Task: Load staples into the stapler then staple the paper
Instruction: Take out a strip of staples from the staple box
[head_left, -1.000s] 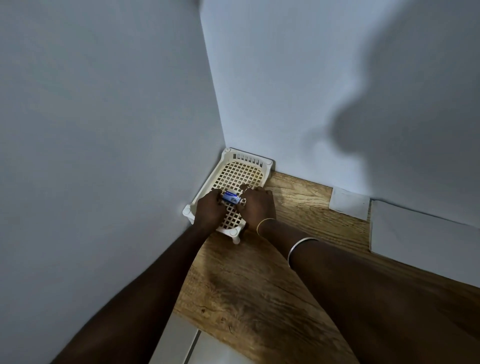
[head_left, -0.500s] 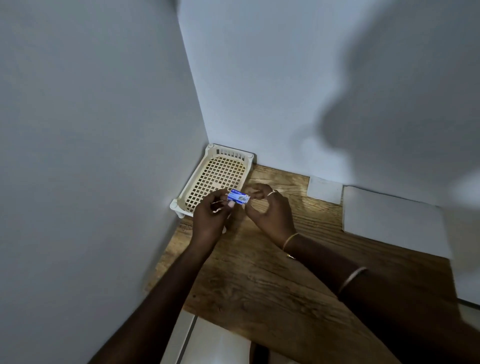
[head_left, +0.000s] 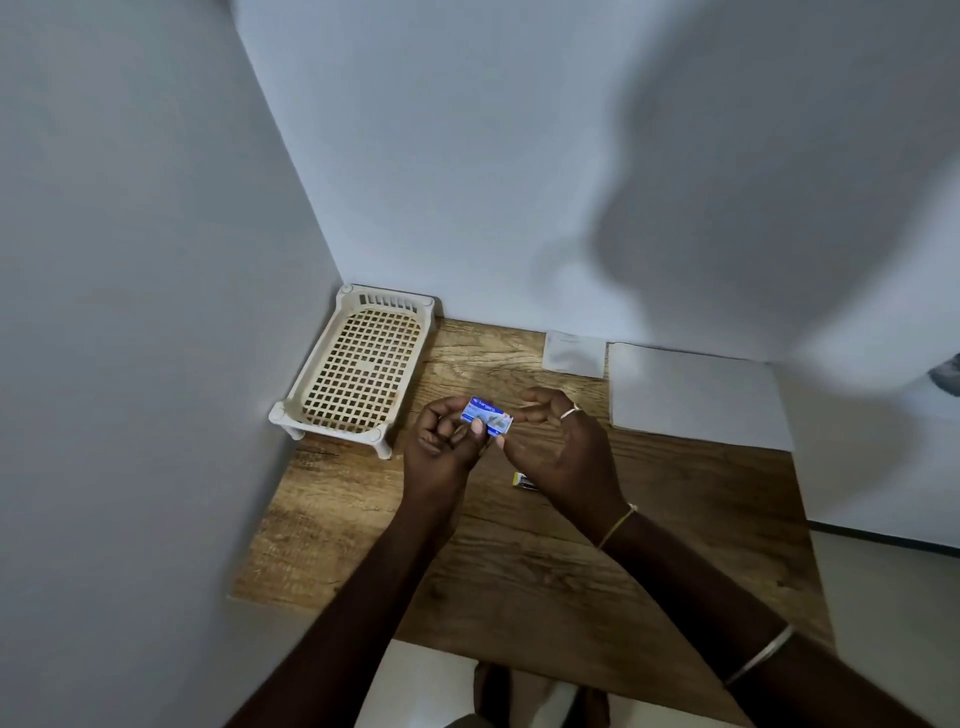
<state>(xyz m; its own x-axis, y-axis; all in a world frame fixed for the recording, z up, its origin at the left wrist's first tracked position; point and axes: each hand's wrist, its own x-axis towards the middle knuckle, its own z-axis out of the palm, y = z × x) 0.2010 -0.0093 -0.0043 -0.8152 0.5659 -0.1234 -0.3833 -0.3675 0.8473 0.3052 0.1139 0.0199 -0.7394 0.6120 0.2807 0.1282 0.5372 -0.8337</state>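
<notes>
A small blue staple box (head_left: 487, 416) is held above the wooden table (head_left: 519, 545), between both hands. My left hand (head_left: 441, 449) grips its left end with thumb and fingers. My right hand (head_left: 558, 447) pinches its right end with fingertips. A small dark object with a yellow end (head_left: 522, 481) lies on the table, mostly hidden under my right hand; I cannot tell whether it is the stapler. A stack of white paper (head_left: 696, 395) lies at the back right of the table, with a smaller white sheet (head_left: 574, 353) beside it.
A cream plastic lattice basket (head_left: 358, 371) stands in the back left corner against two white walls. The table's right edge is near the paper. My feet show on the pale floor below the table's front edge.
Both hands have lifted the staple box out of the basket and brought it toward the table's middle. The view has tilted down, showing more table.
</notes>
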